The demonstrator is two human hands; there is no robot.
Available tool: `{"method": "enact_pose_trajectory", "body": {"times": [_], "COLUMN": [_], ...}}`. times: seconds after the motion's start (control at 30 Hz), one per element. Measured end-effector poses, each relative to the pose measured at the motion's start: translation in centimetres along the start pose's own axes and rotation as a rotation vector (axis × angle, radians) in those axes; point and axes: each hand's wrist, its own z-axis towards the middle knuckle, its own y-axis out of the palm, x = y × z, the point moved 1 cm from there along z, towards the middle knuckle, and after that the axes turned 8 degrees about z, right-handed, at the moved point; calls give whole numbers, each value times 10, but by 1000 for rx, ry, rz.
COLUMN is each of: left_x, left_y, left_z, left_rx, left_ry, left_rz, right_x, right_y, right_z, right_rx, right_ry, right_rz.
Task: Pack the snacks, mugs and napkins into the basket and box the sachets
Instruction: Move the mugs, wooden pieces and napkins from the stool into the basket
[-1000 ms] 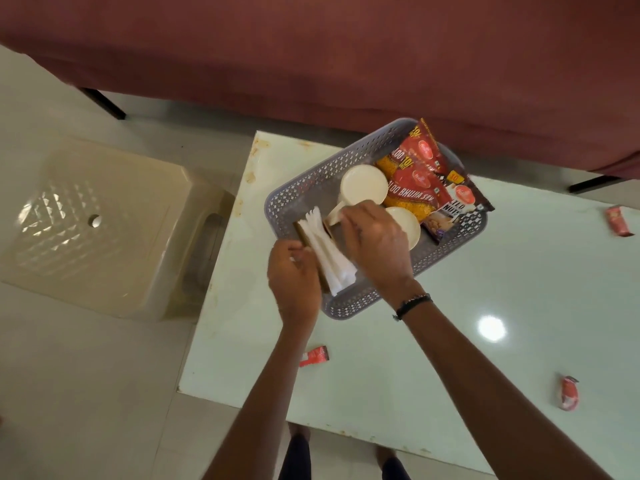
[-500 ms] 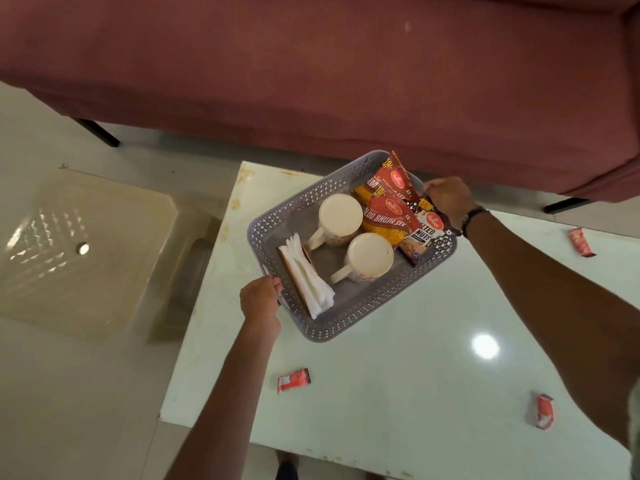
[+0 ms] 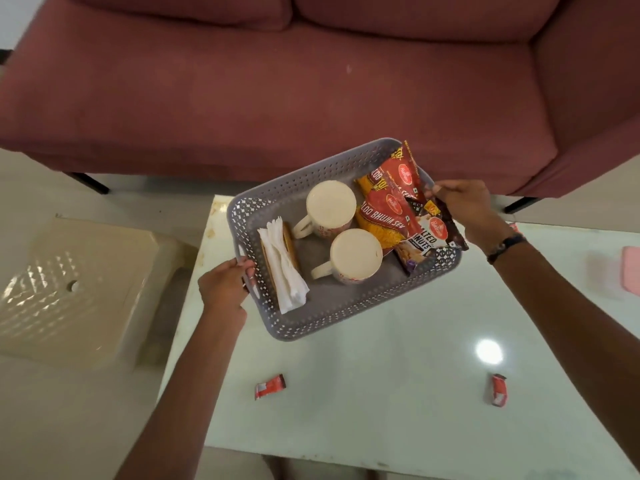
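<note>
Grey basket [image 3: 311,317], gripped by both hands' fingers [image 3: 247,263], now sits farther over the table's [image 3: 381,393] edge.

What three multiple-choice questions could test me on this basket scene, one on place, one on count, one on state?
1. Where do the napkins lie in the basket?
A. at the left-hand end
B. under the snack packets
C. inside a mug

2. How many mugs are in the basket?
A. one
B. two
C. four

3. What is the left hand doing?
A. picking up a sachet
B. resting flat on the table
C. gripping the basket's end

Answers: 1 A, they lean beside that hand. 2 B, two cream mugs sit side by side. 3 C, its fingers curl round the rim.
</note>
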Motion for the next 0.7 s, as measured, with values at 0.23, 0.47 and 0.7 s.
{"method": "enact_pose_trajectory", "body": {"times": [0.23, 0.47, 0.7], "left_x": [19, -10, -56], "left_y": [28, 69, 93], "left_z": [-68, -119, -107], "left_rx": [-122, -147, -168], "left_ry": [88, 61, -13], "left_rz": [16, 17, 95], "right_x": [-14, 30, 109], "right_y": [-114, -186, -191], "right_z": [-63, -123, -138], "right_rx": [-24, 20, 95], "right_ry": [-7, 86, 267], "right_rz": [105, 192, 249]}}
